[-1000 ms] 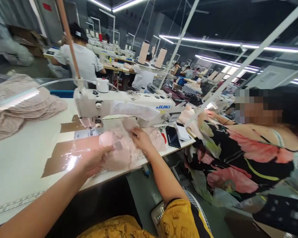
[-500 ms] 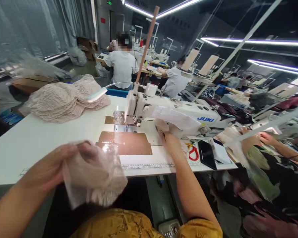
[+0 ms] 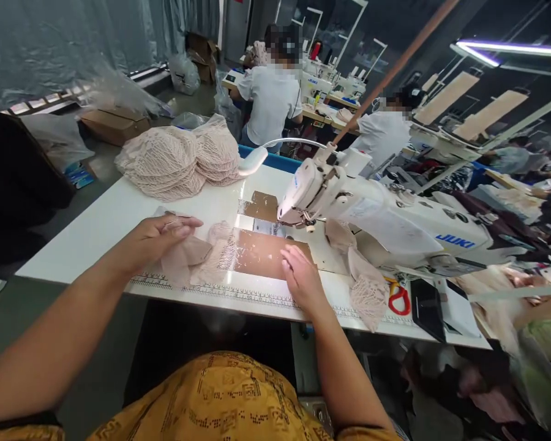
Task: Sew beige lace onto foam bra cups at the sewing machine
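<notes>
My left hand (image 3: 158,240) grips a pale pink lace fabric piece (image 3: 197,254) that lies on the white sewing table (image 3: 119,214), left of the needle. My right hand (image 3: 300,278) rests flat on the table with fingers spread, at the edge of the shiny brown plate (image 3: 266,252) in front of the white JUKI sewing machine (image 3: 395,223). More pink lace fabric (image 3: 362,288) hangs under the machine arm to the right of my right hand.
A pile of pink lace pieces (image 3: 179,159) sits at the table's far left. Red scissors (image 3: 398,300) and a black phone (image 3: 427,309) lie to the right. A lamp head (image 3: 253,160) hangs over the needle. Other people sew at tables behind.
My left hand brought the pink fabric from my lap up onto the table. My right hand drew back from the machine to the brown plate. The view swung left.
</notes>
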`<action>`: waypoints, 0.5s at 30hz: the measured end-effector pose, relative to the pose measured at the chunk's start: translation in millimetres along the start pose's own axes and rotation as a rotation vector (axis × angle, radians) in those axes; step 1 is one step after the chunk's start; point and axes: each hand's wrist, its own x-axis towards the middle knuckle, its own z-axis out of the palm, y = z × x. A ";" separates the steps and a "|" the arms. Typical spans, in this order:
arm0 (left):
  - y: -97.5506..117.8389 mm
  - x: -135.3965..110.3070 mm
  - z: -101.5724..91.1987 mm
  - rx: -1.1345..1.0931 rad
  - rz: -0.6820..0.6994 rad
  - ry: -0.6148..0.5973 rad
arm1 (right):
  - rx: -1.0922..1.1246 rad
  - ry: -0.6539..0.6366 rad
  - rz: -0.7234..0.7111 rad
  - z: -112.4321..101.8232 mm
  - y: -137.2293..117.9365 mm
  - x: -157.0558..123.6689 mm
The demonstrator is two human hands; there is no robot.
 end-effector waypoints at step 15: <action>15.9 17.3 4.2 -0.212 -0.091 -0.511 | 0.704 -0.380 -0.039 -12.0 -68.1 43.6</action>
